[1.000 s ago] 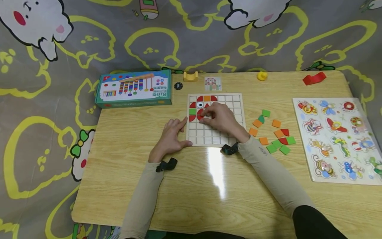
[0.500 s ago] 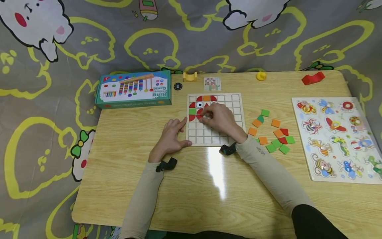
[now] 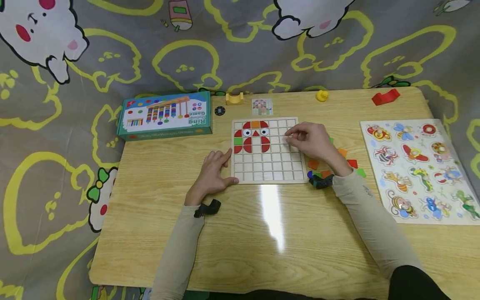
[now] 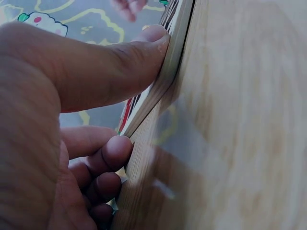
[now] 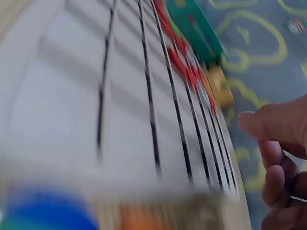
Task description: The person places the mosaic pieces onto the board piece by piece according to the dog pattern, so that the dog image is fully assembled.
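Note:
A square wooden grid board [image 3: 269, 167] lies on the table, with red, orange and green tiles and two round eye tiles [image 3: 246, 133] in its upper left cells. My left hand [image 3: 212, 171] touches the board's lower left corner, thumb at the front edge and index finger at the left edge. In the left wrist view the thumb [image 4: 110, 72] presses that edge and the other fingers are bent. Over the board's right edge hovers my right hand [image 3: 311, 142], loosely bent. No tile shows between its thumb and fingers in the right wrist view.
Loose tiles [image 3: 351, 163] lie right of the board, partly under my right hand. Behind it are a small pattern card [image 3: 262, 107], a black disc [image 3: 219, 111], a yellow block [image 3: 234, 98], a duck [image 3: 322, 96], a red block [image 3: 386, 97] and a game box [image 3: 165, 115]. An insect puzzle [image 3: 420, 166] lies far right.
My right hand has left the red tiles and moved right to the board's edge, uncovering the right eye tile and red tiles beneath it. My left hand keeps its place.

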Demonstrator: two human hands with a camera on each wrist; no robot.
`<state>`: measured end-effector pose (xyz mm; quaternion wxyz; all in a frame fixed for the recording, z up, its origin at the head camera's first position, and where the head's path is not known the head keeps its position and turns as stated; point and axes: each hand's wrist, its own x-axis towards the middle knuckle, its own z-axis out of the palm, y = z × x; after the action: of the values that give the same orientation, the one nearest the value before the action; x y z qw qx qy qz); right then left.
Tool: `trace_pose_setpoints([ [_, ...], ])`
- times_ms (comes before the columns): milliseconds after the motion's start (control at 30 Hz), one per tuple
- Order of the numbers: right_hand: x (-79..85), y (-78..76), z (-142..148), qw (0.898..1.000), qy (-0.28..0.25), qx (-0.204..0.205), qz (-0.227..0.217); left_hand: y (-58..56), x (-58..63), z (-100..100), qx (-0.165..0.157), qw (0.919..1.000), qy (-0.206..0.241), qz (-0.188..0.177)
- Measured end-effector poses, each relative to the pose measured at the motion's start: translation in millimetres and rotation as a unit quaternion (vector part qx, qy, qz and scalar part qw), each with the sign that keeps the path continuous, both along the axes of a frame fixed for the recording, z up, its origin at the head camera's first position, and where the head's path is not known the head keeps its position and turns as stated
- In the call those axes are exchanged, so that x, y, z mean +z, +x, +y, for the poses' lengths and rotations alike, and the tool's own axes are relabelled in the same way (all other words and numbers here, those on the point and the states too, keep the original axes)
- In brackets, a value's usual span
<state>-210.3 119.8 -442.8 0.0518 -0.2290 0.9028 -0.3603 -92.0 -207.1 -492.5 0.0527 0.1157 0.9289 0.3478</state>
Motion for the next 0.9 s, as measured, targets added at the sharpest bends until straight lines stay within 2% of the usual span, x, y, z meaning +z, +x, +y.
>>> trace_pose_setpoints([
  [133, -0.7, -6.3, 38.5, 0.999, 0.015, -0.039, -0.008, 0.5, -0.9, 0.0, 0.0, 1.0, -0.007, 0.0],
  [267, -0.2, -9.0, 68.7, 0.996, 0.031, -0.075, -0.04, 0.9, -1.9, 0.2, -0.002, 0.9999, -0.011, 0.007],
  [400, -1.3, -8.2, 90.3, 0.993, 0.05, -0.09, -0.06, 1.2, -2.4, 1.3, -0.003, 0.9999, -0.009, 0.01],
  [700, -6.0, -3.3, 101.1, 0.989, 0.093, -0.074, -0.082, 2.0, -3.7, 0.1, -0.002, 0.9999, 0.0, 0.012],
  [900, -1.1, 3.4, 107.1, 0.992, 0.104, -0.046, -0.053, 1.1, -4.5, 0.2, -0.003, 0.9999, 0.0, 0.011],
])
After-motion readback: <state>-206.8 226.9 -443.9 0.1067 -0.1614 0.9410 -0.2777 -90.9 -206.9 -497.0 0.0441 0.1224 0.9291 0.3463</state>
